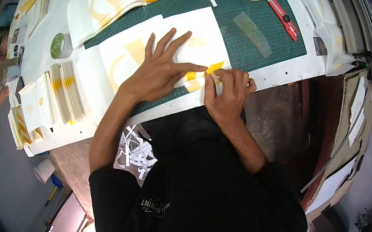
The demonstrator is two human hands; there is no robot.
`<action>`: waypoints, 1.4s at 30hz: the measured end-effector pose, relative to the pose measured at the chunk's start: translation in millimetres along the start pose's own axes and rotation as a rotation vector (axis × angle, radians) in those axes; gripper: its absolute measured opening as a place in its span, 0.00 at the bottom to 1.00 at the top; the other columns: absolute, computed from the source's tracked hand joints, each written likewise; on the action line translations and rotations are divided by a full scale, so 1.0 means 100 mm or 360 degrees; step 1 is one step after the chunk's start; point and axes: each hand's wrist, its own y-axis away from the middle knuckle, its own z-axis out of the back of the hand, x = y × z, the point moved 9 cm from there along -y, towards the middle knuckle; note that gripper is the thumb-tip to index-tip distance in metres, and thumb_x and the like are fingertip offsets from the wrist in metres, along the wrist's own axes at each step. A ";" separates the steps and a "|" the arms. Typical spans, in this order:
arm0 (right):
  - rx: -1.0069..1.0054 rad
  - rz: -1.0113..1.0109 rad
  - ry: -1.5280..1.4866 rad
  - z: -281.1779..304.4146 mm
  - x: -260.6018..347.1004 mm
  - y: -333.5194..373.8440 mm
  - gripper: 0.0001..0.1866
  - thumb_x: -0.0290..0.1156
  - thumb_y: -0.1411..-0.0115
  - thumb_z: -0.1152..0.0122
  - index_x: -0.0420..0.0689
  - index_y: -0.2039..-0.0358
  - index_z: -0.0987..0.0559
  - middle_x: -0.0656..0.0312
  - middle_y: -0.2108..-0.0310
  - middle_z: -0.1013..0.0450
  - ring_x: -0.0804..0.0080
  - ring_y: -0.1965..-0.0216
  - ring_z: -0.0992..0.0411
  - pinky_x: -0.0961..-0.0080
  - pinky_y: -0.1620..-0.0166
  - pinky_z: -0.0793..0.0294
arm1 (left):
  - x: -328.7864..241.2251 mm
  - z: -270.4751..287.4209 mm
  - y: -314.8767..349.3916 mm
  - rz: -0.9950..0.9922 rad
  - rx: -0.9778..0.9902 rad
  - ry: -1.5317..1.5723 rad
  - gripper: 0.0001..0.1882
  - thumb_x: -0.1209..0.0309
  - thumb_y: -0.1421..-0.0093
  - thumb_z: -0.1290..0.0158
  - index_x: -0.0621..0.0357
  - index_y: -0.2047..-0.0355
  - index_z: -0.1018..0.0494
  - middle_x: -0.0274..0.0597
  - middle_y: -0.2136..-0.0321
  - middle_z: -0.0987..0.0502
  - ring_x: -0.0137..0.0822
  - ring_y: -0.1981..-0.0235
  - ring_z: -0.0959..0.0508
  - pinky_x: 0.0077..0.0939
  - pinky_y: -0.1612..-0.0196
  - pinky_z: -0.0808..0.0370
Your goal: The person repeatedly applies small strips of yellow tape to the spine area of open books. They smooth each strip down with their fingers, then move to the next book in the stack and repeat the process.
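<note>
A white folded paper piece (201,24) with pale yellow print and a yellow-striped end lies on the green cutting mat (264,70). My left hand (157,69) rests on it with fingers spread, its thumb pressing near the striped end. At that same end my right hand (229,96) has its fingers curled, thumb and forefinger pinching the yellow-striped fold. The fingertips partly hide the fold. Beneath my left hand, another printed white paper (110,59) lies on the left side.
A fanned stack of printed papers (116,2) lies at the far left of the mat. A red utility knife (282,14) and a clear strip (252,34) are at the right. A tape roll (61,46) and paper bundles (64,95) lie left. Paper offcuts (136,151) lie below the table.
</note>
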 end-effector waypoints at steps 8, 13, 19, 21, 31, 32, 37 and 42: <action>0.0109 0.0008 -0.0135 -0.17 0.35 0.05 0.15 0.38 0.38 0.29 0.45 0.56 0.21 0.58 0.62 0.29 0.59 0.55 0.32 0.50 0.52 0.44 | 0.01 -0.01 -0.01 -0.0013 -0.0030 0.0054 0.29 0.76 0.32 0.43 0.16 0.42 0.19 0.44 0.21 0.50 0.58 0.20 0.57 0.70 0.22 0.72; 0.0013 0.0000 -0.0205 -0.05 0.28 0.05 0.14 0.36 0.39 0.27 0.45 0.58 0.21 0.59 0.64 0.28 0.60 0.58 0.31 0.51 0.52 0.45 | 0.05 -0.01 -0.01 -0.0009 -0.0020 0.0032 0.24 0.70 0.31 0.43 0.17 0.43 0.19 0.46 0.21 0.50 0.59 0.20 0.58 0.71 0.23 0.71; -0.0163 -0.0268 -0.0034 0.28 -0.48 0.05 0.13 0.38 0.39 0.24 0.45 0.62 0.19 0.62 0.70 0.27 0.65 0.59 0.30 0.49 0.52 0.45 | -0.01 -0.01 -0.01 -0.0011 -0.0122 0.0011 0.17 0.61 0.31 0.42 0.20 0.45 0.17 0.48 0.21 0.49 0.59 0.20 0.59 0.74 0.25 0.71; -0.0152 -0.0311 -0.0002 0.25 -0.53 0.01 0.14 0.39 0.39 0.24 0.45 0.63 0.19 0.63 0.71 0.27 0.66 0.60 0.30 0.48 0.52 0.44 | 0.00 -0.04 0.00 0.0002 -0.0142 -0.0003 0.17 0.61 0.31 0.41 0.20 0.45 0.17 0.49 0.21 0.49 0.59 0.20 0.59 0.74 0.25 0.72; 0.0096 -0.0531 -0.0070 0.10 -0.63 -0.11 0.17 0.42 0.40 0.23 0.44 0.61 0.19 0.62 0.69 0.25 0.65 0.59 0.29 0.47 0.51 0.41 | -0.07 0.03 0.00 0.0012 -0.0167 -0.0011 0.14 0.63 0.33 0.39 0.24 0.49 0.15 0.48 0.23 0.45 0.58 0.20 0.55 0.72 0.23 0.72; 0.0116 -0.0528 -0.0093 0.09 -0.65 -0.12 0.17 0.42 0.39 0.24 0.44 0.61 0.19 0.62 0.69 0.25 0.64 0.59 0.29 0.47 0.51 0.40 | -0.09 0.05 -0.01 0.0022 -0.0181 -0.0001 0.14 0.63 0.34 0.37 0.26 0.50 0.14 0.48 0.24 0.44 0.57 0.21 0.54 0.72 0.23 0.71; -0.0088 -0.0339 0.0310 0.14 -1.05 -0.77 0.23 0.49 0.39 0.25 0.40 0.62 0.19 0.51 0.61 0.24 0.51 0.54 0.28 0.47 0.47 0.38 | -0.25 0.15 -0.17 -0.0051 -0.0169 -0.0020 0.11 0.63 0.40 0.30 0.35 0.57 0.12 0.47 0.32 0.33 0.52 0.27 0.42 0.66 0.23 0.60; 0.0280 -0.0368 0.0216 -0.01 -1.28 -1.20 0.24 0.46 0.40 0.22 0.40 0.61 0.22 0.49 0.64 0.23 0.50 0.58 0.24 0.49 0.54 0.31 | -0.13 0.20 -0.42 -0.0136 -0.0110 0.0160 0.15 0.60 0.47 0.25 0.42 0.61 0.14 0.43 0.43 0.27 0.48 0.37 0.33 0.53 0.30 0.44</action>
